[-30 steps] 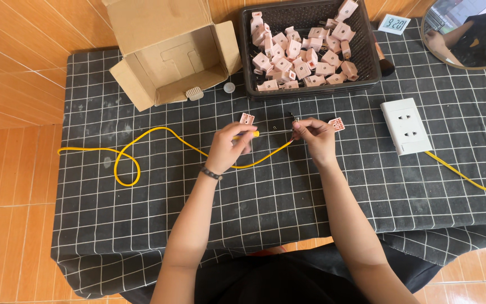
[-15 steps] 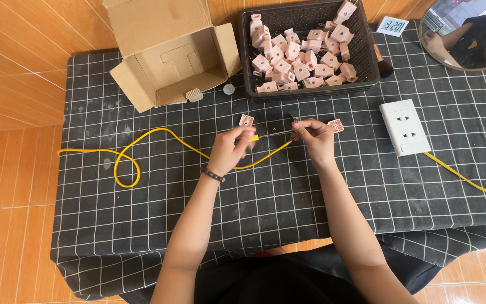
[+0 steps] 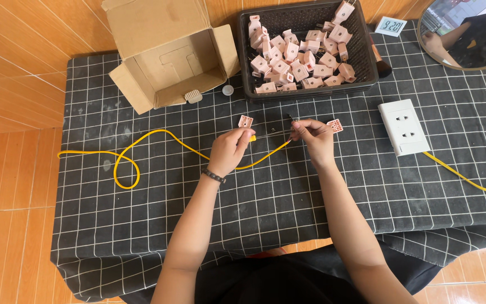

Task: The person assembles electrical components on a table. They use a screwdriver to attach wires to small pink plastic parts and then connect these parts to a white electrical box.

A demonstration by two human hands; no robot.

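Not much has moved in the last second: both hands hover in the same spot over the checked cloth (image 3: 142, 236). Left hand (image 3: 229, 151) pinches the yellow cable (image 3: 147, 135) near its end; right hand (image 3: 314, 138) grips the tip, a pink plug piece (image 3: 334, 125) just beside it.

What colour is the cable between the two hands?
Yellow. The cable shows best in the head view, against the black checked cloth.

Left hand (image 3: 230, 151) and right hand (image 3: 313, 137) close together, fingers pinched.
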